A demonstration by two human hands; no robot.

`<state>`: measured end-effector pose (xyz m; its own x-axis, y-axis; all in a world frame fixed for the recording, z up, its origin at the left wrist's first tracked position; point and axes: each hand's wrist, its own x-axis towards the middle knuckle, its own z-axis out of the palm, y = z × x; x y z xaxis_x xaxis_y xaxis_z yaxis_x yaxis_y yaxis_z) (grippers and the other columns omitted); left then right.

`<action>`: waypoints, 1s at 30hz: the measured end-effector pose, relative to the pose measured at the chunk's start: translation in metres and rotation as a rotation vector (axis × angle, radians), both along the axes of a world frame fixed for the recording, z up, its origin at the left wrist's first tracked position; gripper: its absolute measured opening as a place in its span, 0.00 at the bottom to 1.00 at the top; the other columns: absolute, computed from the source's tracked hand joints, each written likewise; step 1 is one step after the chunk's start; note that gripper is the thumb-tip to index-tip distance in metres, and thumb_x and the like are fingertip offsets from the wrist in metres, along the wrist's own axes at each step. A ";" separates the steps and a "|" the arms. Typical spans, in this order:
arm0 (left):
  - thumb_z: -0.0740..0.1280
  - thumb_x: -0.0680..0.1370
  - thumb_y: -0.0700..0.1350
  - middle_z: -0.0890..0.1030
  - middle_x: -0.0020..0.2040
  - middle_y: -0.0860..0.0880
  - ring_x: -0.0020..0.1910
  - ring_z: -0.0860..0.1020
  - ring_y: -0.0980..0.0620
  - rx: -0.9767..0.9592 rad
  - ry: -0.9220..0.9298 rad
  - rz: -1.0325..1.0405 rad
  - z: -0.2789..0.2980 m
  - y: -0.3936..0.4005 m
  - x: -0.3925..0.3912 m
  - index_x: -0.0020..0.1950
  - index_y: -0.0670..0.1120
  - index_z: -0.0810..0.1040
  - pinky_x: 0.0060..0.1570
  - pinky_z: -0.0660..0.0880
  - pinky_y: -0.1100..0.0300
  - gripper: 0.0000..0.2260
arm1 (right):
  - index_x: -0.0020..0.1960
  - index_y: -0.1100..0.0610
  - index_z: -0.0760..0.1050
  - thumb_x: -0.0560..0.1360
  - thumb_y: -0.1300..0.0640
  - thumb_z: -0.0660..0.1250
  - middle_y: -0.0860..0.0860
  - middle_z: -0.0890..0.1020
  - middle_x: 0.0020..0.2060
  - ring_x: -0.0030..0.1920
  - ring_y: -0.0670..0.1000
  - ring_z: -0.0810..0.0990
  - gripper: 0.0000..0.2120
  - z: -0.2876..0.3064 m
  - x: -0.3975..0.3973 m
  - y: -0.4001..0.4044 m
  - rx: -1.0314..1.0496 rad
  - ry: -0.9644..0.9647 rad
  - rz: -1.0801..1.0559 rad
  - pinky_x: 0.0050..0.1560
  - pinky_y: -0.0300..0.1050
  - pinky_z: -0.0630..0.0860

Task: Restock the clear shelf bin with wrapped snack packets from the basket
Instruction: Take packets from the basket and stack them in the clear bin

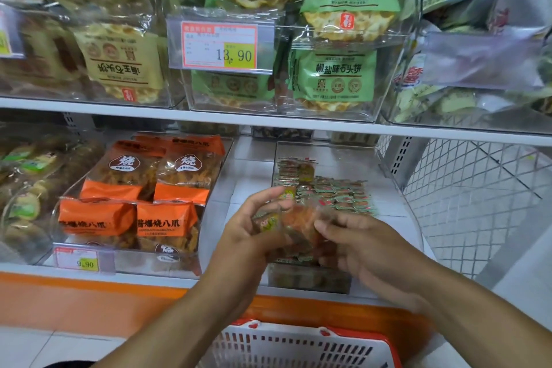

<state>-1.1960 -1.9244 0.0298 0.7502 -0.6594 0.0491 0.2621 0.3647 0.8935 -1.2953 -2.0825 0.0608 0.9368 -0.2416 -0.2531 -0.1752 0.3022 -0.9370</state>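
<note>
Open top of the clear shelf bin (328,148): access from above, under the upper shelf edge (268,122). Stacked snack packets (325,188) fill its floor. Left, a bare shelf strip (239,170) separates it from the orange-packet bin (143,254). Right, wire mesh panel (478,188) closes that side. Near, the basket (298,343) stands below.

Held snack packets (294,225): orange/red blur, green-yellow label at 9 o'clock end. Packets in clear shelf bin (397,176): red and green wrappers, tight repeating pattern. Basket (301,346) at 6 o'clock: white slotted wall, red rim. Bags (143,188) at 9 o'clock: orange bands, clear window, white characters on dark-brown badge. Bags (334,75) at 12: light green, dark print, red seal. Bag (119,63) at 10: pale yellow. Price tag (219,46): orange-red frame, yellow patch. Shelf edge (89,293): orange under white
</note>
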 end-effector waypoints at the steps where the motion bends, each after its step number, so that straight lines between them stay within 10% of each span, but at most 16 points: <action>1: 0.68 0.65 0.33 0.84 0.59 0.43 0.49 0.85 0.42 0.002 0.026 -0.002 0.000 -0.001 0.000 0.59 0.51 0.84 0.47 0.81 0.48 0.26 | 0.56 0.60 0.84 0.70 0.58 0.71 0.58 0.86 0.50 0.43 0.50 0.84 0.15 0.000 0.000 0.001 -0.019 0.017 0.040 0.40 0.42 0.81; 5: 0.65 0.68 0.39 0.85 0.59 0.44 0.54 0.84 0.41 0.035 0.056 -0.006 -0.001 -0.001 -0.001 0.59 0.51 0.84 0.53 0.79 0.43 0.22 | 0.57 0.56 0.84 0.72 0.57 0.72 0.56 0.87 0.53 0.51 0.51 0.86 0.13 -0.002 -0.003 -0.002 -0.082 0.016 0.063 0.43 0.43 0.82; 11: 0.63 0.81 0.60 0.86 0.57 0.42 0.57 0.84 0.41 0.208 0.161 -0.022 0.003 0.003 -0.011 0.55 0.52 0.86 0.46 0.82 0.49 0.17 | 0.53 0.40 0.75 0.72 0.59 0.77 0.37 0.82 0.54 0.58 0.39 0.79 0.18 -0.008 -0.006 -0.002 -1.088 -0.437 -0.175 0.56 0.31 0.75; 14: 0.65 0.80 0.60 0.84 0.61 0.41 0.59 0.83 0.41 0.193 0.263 -0.216 0.007 0.002 -0.016 0.62 0.54 0.84 0.44 0.82 0.51 0.17 | 0.54 0.44 0.77 0.67 0.70 0.76 0.39 0.78 0.57 0.62 0.40 0.76 0.26 -0.014 -0.005 0.000 -1.268 -0.572 -0.188 0.60 0.27 0.68; 19: 0.67 0.79 0.54 0.85 0.58 0.44 0.52 0.85 0.48 0.171 0.172 -0.103 0.004 0.003 -0.008 0.61 0.53 0.85 0.40 0.81 0.54 0.14 | 0.53 0.43 0.82 0.70 0.72 0.64 0.37 0.80 0.59 0.64 0.41 0.78 0.26 -0.018 -0.005 -0.004 -1.115 -0.482 -0.108 0.62 0.35 0.74; 22: 0.71 0.77 0.54 0.85 0.59 0.43 0.55 0.85 0.47 0.198 0.094 -0.066 0.004 0.004 -0.009 0.61 0.51 0.84 0.43 0.81 0.54 0.15 | 0.56 0.38 0.79 0.78 0.51 0.70 0.42 0.85 0.53 0.56 0.44 0.83 0.10 -0.017 -0.004 -0.001 -0.721 -0.347 -0.124 0.56 0.45 0.80; 24: 0.73 0.74 0.53 0.85 0.57 0.42 0.55 0.85 0.46 0.205 0.091 -0.056 0.002 0.004 -0.010 0.60 0.48 0.85 0.43 0.82 0.54 0.17 | 0.57 0.38 0.77 0.69 0.42 0.76 0.43 0.85 0.52 0.53 0.45 0.85 0.18 -0.019 -0.002 0.000 -0.617 -0.270 -0.144 0.52 0.45 0.82; 30: 0.74 0.72 0.50 0.87 0.54 0.42 0.53 0.86 0.45 0.174 0.088 -0.019 0.003 0.005 -0.007 0.58 0.49 0.85 0.40 0.82 0.57 0.15 | 0.57 0.48 0.80 0.70 0.52 0.74 0.51 0.87 0.48 0.49 0.50 0.87 0.16 -0.019 0.006 0.005 -0.285 -0.236 -0.193 0.45 0.39 0.81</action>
<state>-1.2033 -1.9195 0.0326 0.7341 -0.6660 -0.1322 0.3471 0.2008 0.9161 -1.2898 -2.0778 0.0422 0.8918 -0.4477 0.0653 0.0887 0.0314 -0.9956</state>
